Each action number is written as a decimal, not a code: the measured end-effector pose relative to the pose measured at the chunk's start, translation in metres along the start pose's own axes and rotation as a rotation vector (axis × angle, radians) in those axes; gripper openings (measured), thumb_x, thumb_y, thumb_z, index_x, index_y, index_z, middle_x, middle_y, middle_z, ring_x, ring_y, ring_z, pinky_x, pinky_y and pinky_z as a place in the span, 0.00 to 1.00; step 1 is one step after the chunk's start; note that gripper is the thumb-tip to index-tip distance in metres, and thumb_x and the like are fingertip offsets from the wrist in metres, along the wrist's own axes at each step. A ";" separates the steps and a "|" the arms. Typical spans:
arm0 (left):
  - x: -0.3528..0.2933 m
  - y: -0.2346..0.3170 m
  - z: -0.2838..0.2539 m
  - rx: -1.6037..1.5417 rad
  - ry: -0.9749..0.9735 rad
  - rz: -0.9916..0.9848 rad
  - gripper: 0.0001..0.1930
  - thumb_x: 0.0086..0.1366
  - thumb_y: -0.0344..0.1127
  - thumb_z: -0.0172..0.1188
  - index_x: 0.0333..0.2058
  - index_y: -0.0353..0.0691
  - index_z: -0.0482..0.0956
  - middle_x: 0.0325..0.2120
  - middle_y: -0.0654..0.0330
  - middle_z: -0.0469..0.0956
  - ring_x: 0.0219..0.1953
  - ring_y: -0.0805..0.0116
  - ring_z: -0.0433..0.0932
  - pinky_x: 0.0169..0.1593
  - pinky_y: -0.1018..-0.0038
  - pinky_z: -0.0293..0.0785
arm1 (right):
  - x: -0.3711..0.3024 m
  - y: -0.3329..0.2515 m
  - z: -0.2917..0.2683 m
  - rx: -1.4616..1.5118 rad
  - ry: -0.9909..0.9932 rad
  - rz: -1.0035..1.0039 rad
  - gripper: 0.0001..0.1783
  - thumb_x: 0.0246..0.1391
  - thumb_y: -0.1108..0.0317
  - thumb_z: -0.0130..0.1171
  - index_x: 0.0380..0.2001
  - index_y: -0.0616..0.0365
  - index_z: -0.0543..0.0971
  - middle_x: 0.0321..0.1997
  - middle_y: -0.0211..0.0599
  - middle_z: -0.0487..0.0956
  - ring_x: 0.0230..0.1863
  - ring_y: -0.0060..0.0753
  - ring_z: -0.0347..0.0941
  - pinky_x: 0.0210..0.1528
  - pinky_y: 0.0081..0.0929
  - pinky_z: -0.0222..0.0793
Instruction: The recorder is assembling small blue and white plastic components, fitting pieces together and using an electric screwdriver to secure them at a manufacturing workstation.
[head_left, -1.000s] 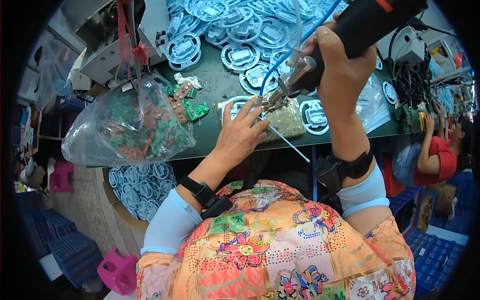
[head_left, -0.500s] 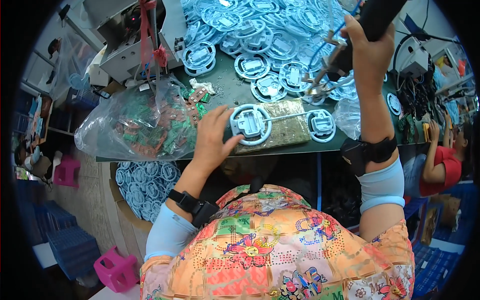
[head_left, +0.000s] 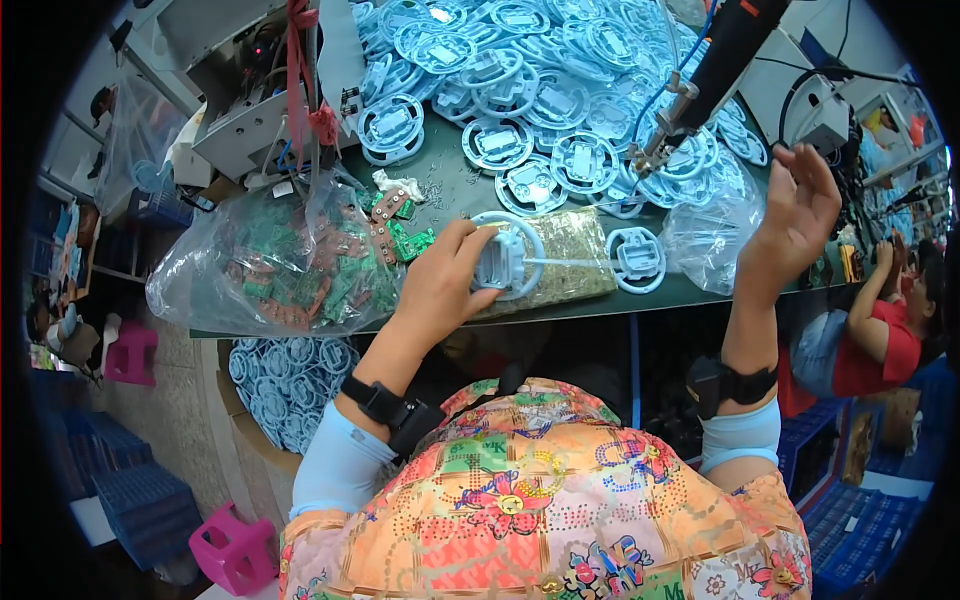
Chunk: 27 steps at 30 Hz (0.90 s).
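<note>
1 L hand holds 1 lt-blue ring part: narrow grip, thumb at near L rim, fingers at far L rim. That pc sits on the L end of 1 block w/ shiny clear wrap. 1 thin pale rod runs R from it to a 2nd ring part, which lies on the green tabletop just R of the block.

1 R hand, nothing in it, is up in the air at R: loose wide grip, fingers slightly curled. Near it, to L: 1 clear bag of thin rods. 1 black driver hangs far R, tip over the pile's R side, apart from both hands.

Far side: 1 pile of lt-blue parts, dozens, overlapping, can't get exact no. L: 1 lg clear bag w/ many green & brown boards, too jumbled to count. Near L, below table: 1 carton of more blue parts. Pink stools: 2. Black wrist straps: 2, 1 per arm. Co-worker: 1, red top, R edge.

Writing: patterned top has multicolour printed letters + flowers, some legible; white tag by lg bag too small to read.
</note>
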<state>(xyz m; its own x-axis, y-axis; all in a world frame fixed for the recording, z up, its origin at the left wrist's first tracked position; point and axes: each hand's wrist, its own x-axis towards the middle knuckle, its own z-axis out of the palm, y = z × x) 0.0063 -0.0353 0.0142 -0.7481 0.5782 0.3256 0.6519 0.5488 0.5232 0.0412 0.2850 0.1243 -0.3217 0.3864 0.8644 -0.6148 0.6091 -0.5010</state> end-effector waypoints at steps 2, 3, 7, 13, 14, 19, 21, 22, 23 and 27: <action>-0.008 -0.001 0.001 -0.029 0.111 0.061 0.39 0.41 0.28 0.76 0.55 0.40 0.70 0.49 0.50 0.72 0.48 0.47 0.76 0.48 0.61 0.76 | -0.011 -0.002 -0.007 0.035 -0.033 0.087 0.15 0.60 0.79 0.56 0.51 0.65 0.72 0.47 0.40 0.76 0.47 0.29 0.76 0.53 0.29 0.71; -0.013 -0.001 0.001 -0.063 0.223 0.120 0.39 0.40 0.24 0.74 0.54 0.40 0.69 0.49 0.49 0.73 0.48 0.45 0.76 0.49 0.61 0.76 | -0.017 -0.004 -0.011 0.070 -0.072 0.174 0.14 0.61 0.79 0.55 0.50 0.65 0.72 0.45 0.40 0.77 0.43 0.27 0.77 0.50 0.27 0.73; -0.025 -0.004 0.007 -0.091 0.269 0.100 0.40 0.39 0.21 0.74 0.55 0.39 0.68 0.51 0.47 0.74 0.52 0.44 0.75 0.54 0.61 0.75 | -0.060 -0.024 0.010 0.013 -0.451 0.458 0.04 0.59 0.74 0.59 0.37 0.62 0.77 0.32 0.31 0.76 0.32 0.21 0.74 0.36 0.22 0.72; -0.033 -0.003 0.011 -0.095 0.290 0.061 0.40 0.39 0.21 0.74 0.55 0.39 0.69 0.51 0.47 0.75 0.54 0.45 0.75 0.55 0.60 0.74 | -0.124 -0.049 0.062 0.027 -1.007 0.338 0.17 0.55 0.54 0.65 0.29 0.59 0.77 0.25 0.42 0.76 0.25 0.44 0.76 0.27 0.36 0.70; -0.034 -0.003 0.012 -0.095 0.289 0.064 0.40 0.39 0.21 0.74 0.55 0.39 0.69 0.51 0.47 0.75 0.54 0.45 0.75 0.55 0.60 0.74 | -0.133 -0.047 0.069 -0.001 -1.049 0.317 0.17 0.57 0.54 0.63 0.30 0.59 0.77 0.24 0.44 0.76 0.25 0.47 0.76 0.27 0.37 0.70; -0.037 0.011 0.009 -0.186 0.148 -0.230 0.37 0.45 0.36 0.77 0.54 0.36 0.70 0.45 0.48 0.79 0.40 0.56 0.80 0.43 0.65 0.77 | -0.128 -0.042 0.079 0.043 -1.112 0.397 0.16 0.61 0.56 0.56 0.33 0.59 0.77 0.23 0.49 0.76 0.27 0.54 0.75 0.29 0.42 0.69; -0.032 0.012 0.006 -0.279 0.217 -0.277 0.36 0.48 0.43 0.77 0.52 0.33 0.71 0.36 0.52 0.82 0.29 0.66 0.80 0.34 0.71 0.76 | -0.114 -0.039 0.073 0.121 -0.954 0.637 0.14 0.63 0.59 0.53 0.36 0.61 0.77 0.25 0.49 0.76 0.26 0.54 0.75 0.29 0.43 0.69; -0.031 0.012 0.003 -0.431 0.163 -0.418 0.33 0.51 0.41 0.75 0.51 0.32 0.71 0.34 0.55 0.82 0.31 0.71 0.79 0.35 0.74 0.75 | -0.112 -0.034 0.068 0.097 -0.950 0.597 0.12 0.59 0.62 0.56 0.37 0.60 0.78 0.26 0.46 0.77 0.25 0.48 0.76 0.29 0.39 0.70; -0.030 0.011 0.000 -0.585 0.106 -0.557 0.29 0.55 0.39 0.73 0.51 0.32 0.71 0.33 0.58 0.83 0.33 0.76 0.79 0.37 0.77 0.75 | -0.113 -0.032 0.063 0.101 -0.954 0.590 0.12 0.59 0.62 0.56 0.37 0.60 0.78 0.26 0.46 0.77 0.25 0.48 0.76 0.29 0.39 0.70; -0.034 0.001 0.005 -0.581 0.113 -0.549 0.24 0.60 0.38 0.68 0.49 0.30 0.72 0.30 0.61 0.82 0.30 0.80 0.77 0.34 0.82 0.72 | -0.127 -0.030 0.053 -0.052 -1.027 0.534 0.13 0.50 0.65 0.65 0.37 0.59 0.77 0.30 0.40 0.79 0.26 0.39 0.77 0.28 0.31 0.72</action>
<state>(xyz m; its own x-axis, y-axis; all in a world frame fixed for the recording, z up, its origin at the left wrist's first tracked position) 0.0329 -0.0513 -0.0007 -0.9710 0.2363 -0.0353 0.0427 0.3170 0.9474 0.0626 0.1806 0.0318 -0.9794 -0.1273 0.1570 -0.2019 0.5749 -0.7930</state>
